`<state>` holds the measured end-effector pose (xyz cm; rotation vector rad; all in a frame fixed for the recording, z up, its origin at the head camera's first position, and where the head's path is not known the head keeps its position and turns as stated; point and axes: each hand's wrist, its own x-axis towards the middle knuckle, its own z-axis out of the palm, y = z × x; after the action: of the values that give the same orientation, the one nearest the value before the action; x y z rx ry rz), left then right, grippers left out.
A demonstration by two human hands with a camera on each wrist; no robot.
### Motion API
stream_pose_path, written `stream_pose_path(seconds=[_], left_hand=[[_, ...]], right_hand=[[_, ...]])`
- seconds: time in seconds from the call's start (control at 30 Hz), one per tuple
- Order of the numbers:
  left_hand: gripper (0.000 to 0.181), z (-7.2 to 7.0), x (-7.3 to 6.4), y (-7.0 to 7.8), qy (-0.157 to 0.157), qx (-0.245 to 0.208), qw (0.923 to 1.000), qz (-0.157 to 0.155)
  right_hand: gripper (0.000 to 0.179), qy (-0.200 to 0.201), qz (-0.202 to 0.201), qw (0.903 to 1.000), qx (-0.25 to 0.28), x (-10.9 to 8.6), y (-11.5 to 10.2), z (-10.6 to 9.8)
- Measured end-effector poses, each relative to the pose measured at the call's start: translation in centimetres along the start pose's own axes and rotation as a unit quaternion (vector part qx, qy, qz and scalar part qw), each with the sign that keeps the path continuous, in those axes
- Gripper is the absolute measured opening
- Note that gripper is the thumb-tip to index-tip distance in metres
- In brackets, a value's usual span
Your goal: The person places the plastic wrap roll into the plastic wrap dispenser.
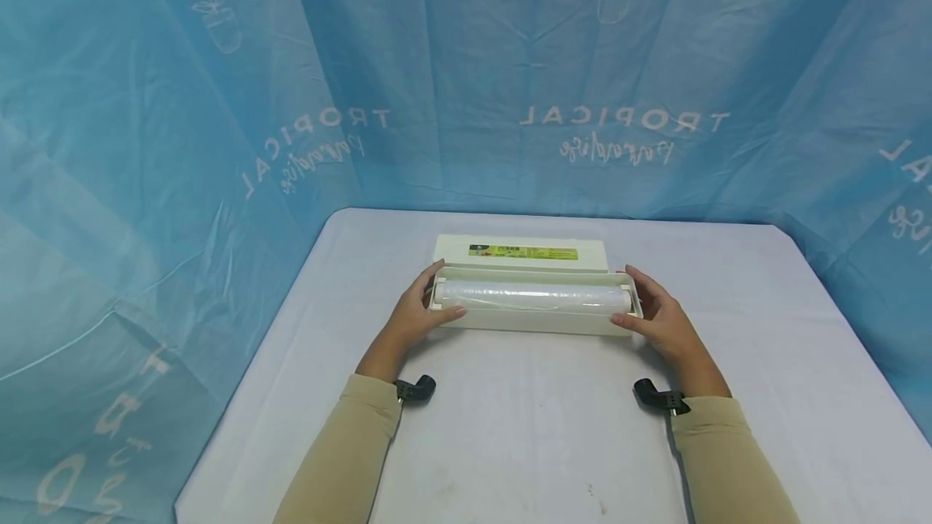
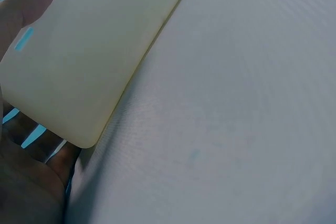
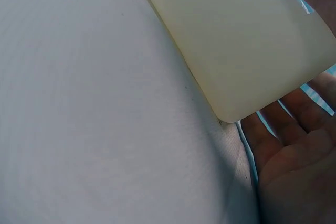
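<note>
A long cream-white cling film box (image 1: 535, 321) lies crosswise on the table with its lid (image 1: 447, 249) tipped back behind it. Inside is a clear, shiny roll of cling film (image 1: 535, 295). My left hand (image 1: 413, 315) grips the box's left end, thumb on the front wall and fingers round the end. At the right end my right hand (image 1: 666, 322) holds it the same way. Both wrist views show the box's smooth front wall (image 2: 100, 51), (image 3: 226, 40) with a thumb on it. Fingers pass behind each end, their tips hidden.
The table (image 1: 531, 435) has a white cover. A yellow-green label (image 1: 524, 252) is on the lid. Blue printed curtains (image 1: 473, 63) hang close behind the table and along its sides. Black camera mounts (image 1: 417, 389) sit at both wrists, with cables along the sleeves.
</note>
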<state>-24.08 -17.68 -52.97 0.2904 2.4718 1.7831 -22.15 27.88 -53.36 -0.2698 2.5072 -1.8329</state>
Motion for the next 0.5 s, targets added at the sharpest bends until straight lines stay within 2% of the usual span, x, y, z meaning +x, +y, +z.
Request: stream_pose_path(seconds=[0.5], left_hand=[[0.105, 0.24, -0.12, -0.33, 0.009, 0.019, 0.9998, -0.001]], right_hand=[[0.105, 0.005, 0.002, 1.0000, -0.004, -0.23, 0.28, 0.19]])
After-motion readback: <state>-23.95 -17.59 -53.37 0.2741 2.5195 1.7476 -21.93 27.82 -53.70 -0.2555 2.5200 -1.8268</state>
